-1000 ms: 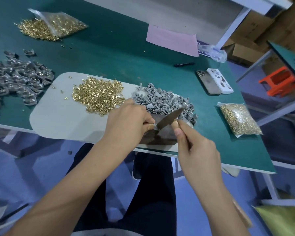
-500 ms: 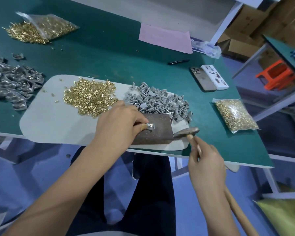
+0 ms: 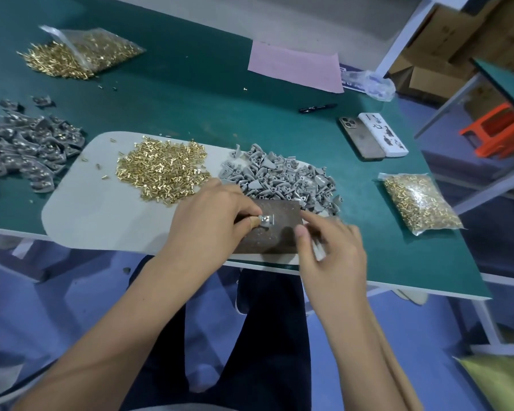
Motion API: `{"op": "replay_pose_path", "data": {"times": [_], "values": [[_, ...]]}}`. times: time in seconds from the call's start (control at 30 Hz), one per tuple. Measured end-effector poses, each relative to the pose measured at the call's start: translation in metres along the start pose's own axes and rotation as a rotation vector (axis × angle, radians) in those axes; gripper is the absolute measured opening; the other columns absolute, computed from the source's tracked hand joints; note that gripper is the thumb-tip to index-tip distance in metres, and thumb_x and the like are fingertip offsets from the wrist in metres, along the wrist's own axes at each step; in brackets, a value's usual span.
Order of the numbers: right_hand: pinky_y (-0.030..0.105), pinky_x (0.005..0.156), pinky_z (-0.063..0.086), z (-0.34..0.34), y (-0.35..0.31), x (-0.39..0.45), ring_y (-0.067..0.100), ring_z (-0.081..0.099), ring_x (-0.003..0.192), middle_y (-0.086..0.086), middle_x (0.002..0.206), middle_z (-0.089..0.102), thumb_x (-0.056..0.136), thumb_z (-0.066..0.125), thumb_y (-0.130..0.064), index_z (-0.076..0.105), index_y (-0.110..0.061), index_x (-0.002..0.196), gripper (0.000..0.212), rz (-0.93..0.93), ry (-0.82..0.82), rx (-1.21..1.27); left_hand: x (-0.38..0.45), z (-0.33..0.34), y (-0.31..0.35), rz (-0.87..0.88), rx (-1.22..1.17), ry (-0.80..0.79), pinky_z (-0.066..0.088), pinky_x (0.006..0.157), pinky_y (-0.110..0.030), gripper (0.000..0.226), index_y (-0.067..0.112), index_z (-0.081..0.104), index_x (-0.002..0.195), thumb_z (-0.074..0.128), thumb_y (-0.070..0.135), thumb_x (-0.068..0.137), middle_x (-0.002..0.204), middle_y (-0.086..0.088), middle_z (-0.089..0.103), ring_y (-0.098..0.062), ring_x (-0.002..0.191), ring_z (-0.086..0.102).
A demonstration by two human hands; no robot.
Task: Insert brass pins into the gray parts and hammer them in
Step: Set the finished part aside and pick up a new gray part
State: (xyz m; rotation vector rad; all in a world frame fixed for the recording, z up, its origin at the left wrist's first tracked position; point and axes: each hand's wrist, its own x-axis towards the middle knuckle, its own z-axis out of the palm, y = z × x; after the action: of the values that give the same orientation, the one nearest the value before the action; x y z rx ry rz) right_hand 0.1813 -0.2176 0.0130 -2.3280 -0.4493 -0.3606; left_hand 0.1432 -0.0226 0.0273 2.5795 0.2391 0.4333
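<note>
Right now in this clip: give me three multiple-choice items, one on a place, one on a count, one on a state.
1. The loose pile of brass pins lies
A) on the pale mat
B) on the phone
C) on the floor

2. Bags of pins on the table number
A) none
B) two
C) five

3. The left hand
A) lies flat
B) pinches a gray part on the brown block
C) holds a pen

Answers: 1 A, the pile sits on the mat. 2 B, one bag far left, one bag right. 3 B, fingertips pinch the gray part on the block.
</note>
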Motion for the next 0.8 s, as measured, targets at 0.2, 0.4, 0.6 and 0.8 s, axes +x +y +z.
{"op": "replay_pose_path", "data": {"times": [0.2,0.4,0.6,0.8], "values": [[0.035,0.092,0.047,0.021,-0.027,0.012,0.021,0.061,0.099,-0.011,0.102,0.074,0.094,0.072,-0.020,0.076,-0.024,0.114,0.021,-0.111,-0.125,0.093,-0.015,-0.002,-0.008,-0.014,-0.162,0.041,0.051,0.071,-0.038,0.008,0.036,0.072,0.094,0.071,0.037,0.086,0.089,0.017,0.058,-0.007,0.096,0.051],[0.047,0.085,0.053,0.046,-0.057,0.016,0.018,0.061,0.097,-0.018,0.096,0.074,0.090,0.073,-0.012,0.077,-0.026,0.103,0.020,-0.191,-0.227,0.154,-0.037,-0.012,-0.037,-0.135,-0.165,0.146,0.048,0.072,-0.030,0.012,0.039,0.070,0.095,0.072,0.032,0.086,0.093,0.021,0.058,-0.002,0.101,0.050],[0.044,0.091,0.046,0.084,-0.098,0.019,0.015,0.053,0.095,-0.020,0.090,0.069,0.090,0.069,-0.019,0.069,-0.030,0.090,0.011,-0.326,-0.402,0.085,-0.060,-0.034,-0.080,-0.258,-0.142,0.199,0.049,0.066,-0.031,0.012,0.042,0.068,0.096,0.070,0.034,0.087,0.092,0.021,0.059,-0.002,0.095,0.048],[0.039,0.090,0.042,0.141,-0.143,0.016,0.016,0.051,0.098,-0.017,0.091,0.069,0.094,0.067,-0.025,0.073,-0.029,0.092,0.006,-0.405,-0.592,0.041,-0.084,-0.059,-0.130,-0.425,-0.034,0.237,0.049,0.060,-0.034,0.014,0.040,0.071,0.094,0.071,0.029,0.085,0.090,0.017,0.060,-0.009,0.094,0.049]]}}
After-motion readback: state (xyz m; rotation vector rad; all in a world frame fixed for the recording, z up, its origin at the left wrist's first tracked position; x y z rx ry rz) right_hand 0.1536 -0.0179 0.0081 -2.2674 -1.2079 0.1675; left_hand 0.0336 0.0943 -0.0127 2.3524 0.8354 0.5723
